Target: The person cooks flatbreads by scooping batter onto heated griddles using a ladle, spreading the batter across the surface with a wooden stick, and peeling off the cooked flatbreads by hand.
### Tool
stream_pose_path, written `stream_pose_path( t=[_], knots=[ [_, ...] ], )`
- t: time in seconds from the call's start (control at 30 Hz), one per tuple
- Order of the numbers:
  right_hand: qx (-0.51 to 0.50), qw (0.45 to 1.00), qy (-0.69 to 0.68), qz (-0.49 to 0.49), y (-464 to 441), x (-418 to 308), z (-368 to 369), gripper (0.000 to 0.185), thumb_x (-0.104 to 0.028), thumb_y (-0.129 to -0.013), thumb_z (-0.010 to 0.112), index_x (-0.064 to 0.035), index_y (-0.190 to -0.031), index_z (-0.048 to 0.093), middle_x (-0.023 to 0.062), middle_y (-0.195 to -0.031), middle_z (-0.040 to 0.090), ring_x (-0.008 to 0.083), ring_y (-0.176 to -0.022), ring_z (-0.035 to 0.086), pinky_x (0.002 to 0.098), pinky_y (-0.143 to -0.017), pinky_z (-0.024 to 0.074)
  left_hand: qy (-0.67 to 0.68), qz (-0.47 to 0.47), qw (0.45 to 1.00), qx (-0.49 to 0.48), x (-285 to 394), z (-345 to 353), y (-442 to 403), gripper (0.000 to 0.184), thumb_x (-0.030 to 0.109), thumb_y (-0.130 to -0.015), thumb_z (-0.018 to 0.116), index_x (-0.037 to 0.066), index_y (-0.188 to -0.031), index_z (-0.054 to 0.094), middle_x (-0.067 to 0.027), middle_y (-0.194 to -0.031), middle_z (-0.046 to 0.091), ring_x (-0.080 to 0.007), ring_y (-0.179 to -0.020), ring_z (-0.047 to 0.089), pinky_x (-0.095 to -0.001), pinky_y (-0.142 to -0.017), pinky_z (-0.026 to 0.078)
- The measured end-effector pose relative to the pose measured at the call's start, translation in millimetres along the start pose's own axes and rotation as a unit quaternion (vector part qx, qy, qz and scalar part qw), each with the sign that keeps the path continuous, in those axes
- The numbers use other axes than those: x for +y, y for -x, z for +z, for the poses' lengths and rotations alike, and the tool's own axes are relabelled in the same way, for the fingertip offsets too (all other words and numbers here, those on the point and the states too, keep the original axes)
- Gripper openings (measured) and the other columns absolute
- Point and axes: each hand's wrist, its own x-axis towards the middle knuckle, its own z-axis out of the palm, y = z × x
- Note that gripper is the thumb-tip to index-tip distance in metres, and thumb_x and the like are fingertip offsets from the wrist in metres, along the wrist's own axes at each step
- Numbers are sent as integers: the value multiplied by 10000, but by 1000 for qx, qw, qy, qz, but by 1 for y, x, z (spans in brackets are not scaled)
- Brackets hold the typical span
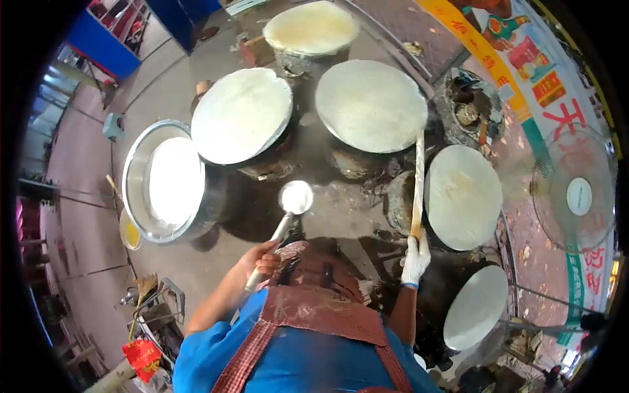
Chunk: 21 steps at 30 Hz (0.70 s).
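Observation:
My bare left hand (pixel 264 259) is closed around the handle of a ladle (pixel 285 226), whose round bowl is full of white batter (pixel 296 197). My right hand (pixel 415 261), in a white glove, grips a long flat wooden stick (pixel 418 190). The stick's far end, coated white, reaches the edge of a round griddle (pixel 371 106) covered by a thin pale pancake. Close to the right hand is another griddle (pixel 463 196) with a pale sheet on it. On the left stands a big metal pot (pixel 130 171) of white batter.
More round griddles with pale sheets stand at the left (pixel 242 116), the back (pixel 311 28) and the lower right (pixel 477 308). A sooty stove (pixel 466 108) sits at the back right, near a standing fan (pixel 576 190). A bowl of yellow liquid (pixel 131 232) is beside the pot.

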Motion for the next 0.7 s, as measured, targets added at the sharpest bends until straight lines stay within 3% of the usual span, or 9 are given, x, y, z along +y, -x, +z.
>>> stream_pose_path(
  t=[0.07,0.1,0.2,0.23,0.33,0.43,0.6,0.67,0.7],
  knots=[
    [34,998,44,29,-4,-5,1,403,-218,-828,572,-58,-1196,531,135,-977,648,206,-691,598,331,-637,467,-4,24,1000,4,-1,-8,16,499,453,-918,384,130,-548,298,15,-409,305,-80,-323,290,-212,-303,284],
    [48,996,74,23,-1,-7,2,406,-232,-828,573,-62,-1194,534,157,-991,640,237,-715,610,348,-656,467,-27,16,998,-47,7,-23,22,458,406,-931,382,48,-658,464,4,-455,326,-82,-342,303,-214,-307,284],
    [77,963,256,-36,12,12,9,454,-336,-821,575,-102,-1208,532,214,-960,615,347,-769,606,401,-690,472,-21,113,993,35,14,-12,43,268,336,-934,396,119,-934,554,14,-505,324,-65,-349,297,-204,-285,276],
    [77,947,305,-67,22,9,12,459,-352,-819,574,-112,-1209,533,213,-944,616,354,-776,602,404,-696,474,-7,91,996,13,26,-18,48,240,294,-944,388,247,-1155,491,13,-534,331,-58,-360,304,-193,-285,266],
    [66,923,357,-130,51,6,16,461,-363,-806,591,-145,-1210,543,184,-895,630,335,-773,611,392,-703,487,-32,65,997,-14,55,-31,64,311,303,-952,366,200,-1217,493,-11,-557,355,-82,-393,342,-207,-320,294],
    [18,928,330,-172,74,1,22,461,-321,-793,619,-148,-1212,540,158,-892,635,332,-738,608,378,-666,495,-51,37,998,8,77,-33,76,287,303,-951,371,198,-1174,516,-4,-547,366,-70,-390,345,-194,-314,289],
    [-137,980,80,-118,92,-10,70,400,-176,-792,646,-54,-1165,565,132,-1145,590,163,-1069,555,258,-896,409,-96,69,992,40,81,-9,83,194,274,-926,448,233,-1092,539,8,-532,328,-55,-363,302,-178,-281,241],
    [-156,984,69,-41,90,-25,92,372,-171,-800,638,-39,-1142,579,82,-974,657,134,-859,610,249,-752,465,-92,69,992,47,78,-6,80,106,273,-926,449,191,-927,517,18,-528,311,-48,-354,284,-178,-275,239],
    [-182,982,13,45,91,-40,95,348,-164,-804,630,-43,-1129,592,9,-731,604,82,-602,530,235,-542,436,-81,69,994,36,77,-12,75,129,277,-925,450,169,-871,494,20,-525,306,-47,-351,280,-179,-274,239]
  ],
)
